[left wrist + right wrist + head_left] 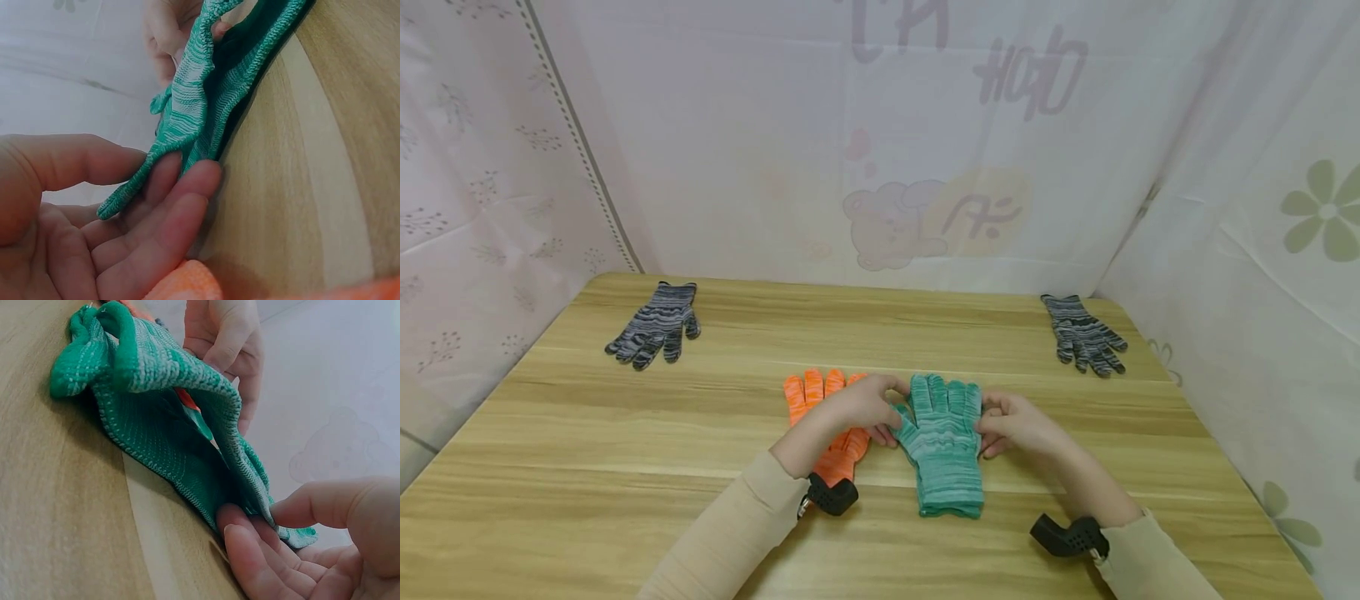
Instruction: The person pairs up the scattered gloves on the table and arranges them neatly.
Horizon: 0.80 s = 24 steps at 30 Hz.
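Note:
A green-and-white knit glove point(949, 454) lies on the wooden table, fingers pointing away and cuff toward me. Its thumb is pinched between the thumb and fingers of my left hand point(859, 404). At the opposite edge, my right hand point(1018, 423) pinches the knit, thumb on top and fingertips underneath. Both wrist views show two layers of green knit point(187, 100) with a gap between them; in the right wrist view the upper layer point(181, 369) is lifted. Under my left forearm lies an orange knit glove point(837, 468), partly hidden.
A grey-and-black knit glove point(658, 323) lies at the table's far left, and another grey-and-black glove point(1081, 335) at the far right. Printed cloth point(760, 167) hangs behind the table and along both sides. Each wrist wears a black device point(833, 494).

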Motion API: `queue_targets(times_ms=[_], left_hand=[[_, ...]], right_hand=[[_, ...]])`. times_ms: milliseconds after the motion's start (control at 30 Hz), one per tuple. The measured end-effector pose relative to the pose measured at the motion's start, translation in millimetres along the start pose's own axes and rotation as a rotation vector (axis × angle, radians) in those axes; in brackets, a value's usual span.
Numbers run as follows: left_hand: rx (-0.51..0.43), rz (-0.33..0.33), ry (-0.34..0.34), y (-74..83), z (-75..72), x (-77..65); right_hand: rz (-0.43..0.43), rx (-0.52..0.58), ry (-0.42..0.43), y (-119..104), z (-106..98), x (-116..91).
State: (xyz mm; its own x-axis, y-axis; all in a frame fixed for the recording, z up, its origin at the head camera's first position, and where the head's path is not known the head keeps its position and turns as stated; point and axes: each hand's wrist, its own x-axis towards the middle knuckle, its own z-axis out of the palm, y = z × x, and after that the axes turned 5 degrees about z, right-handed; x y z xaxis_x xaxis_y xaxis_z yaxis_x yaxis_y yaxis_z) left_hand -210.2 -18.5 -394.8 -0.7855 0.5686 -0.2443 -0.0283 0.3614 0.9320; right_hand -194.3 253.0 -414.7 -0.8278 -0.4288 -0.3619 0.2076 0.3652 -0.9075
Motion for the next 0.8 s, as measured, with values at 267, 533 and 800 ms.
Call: queue_targets(times_ms=[267, 533, 800], left_hand=[[0.001, 0.000, 0.049, -1.5, 2.5, 1.7], [0.043, 0.059, 0.147, 3.9, 1.5, -1.9], [0.057, 0.098, 0.169, 5.4, 0.5, -3.3]], right_hand=[[0.011, -0.012, -0.020, 0.4, -0.7, -0.4], [0.033, -0.010, -0.030, -1.1, -2.1, -1.7], [0.022, -0.024, -0.048, -3.2, -2.4, -4.0]])
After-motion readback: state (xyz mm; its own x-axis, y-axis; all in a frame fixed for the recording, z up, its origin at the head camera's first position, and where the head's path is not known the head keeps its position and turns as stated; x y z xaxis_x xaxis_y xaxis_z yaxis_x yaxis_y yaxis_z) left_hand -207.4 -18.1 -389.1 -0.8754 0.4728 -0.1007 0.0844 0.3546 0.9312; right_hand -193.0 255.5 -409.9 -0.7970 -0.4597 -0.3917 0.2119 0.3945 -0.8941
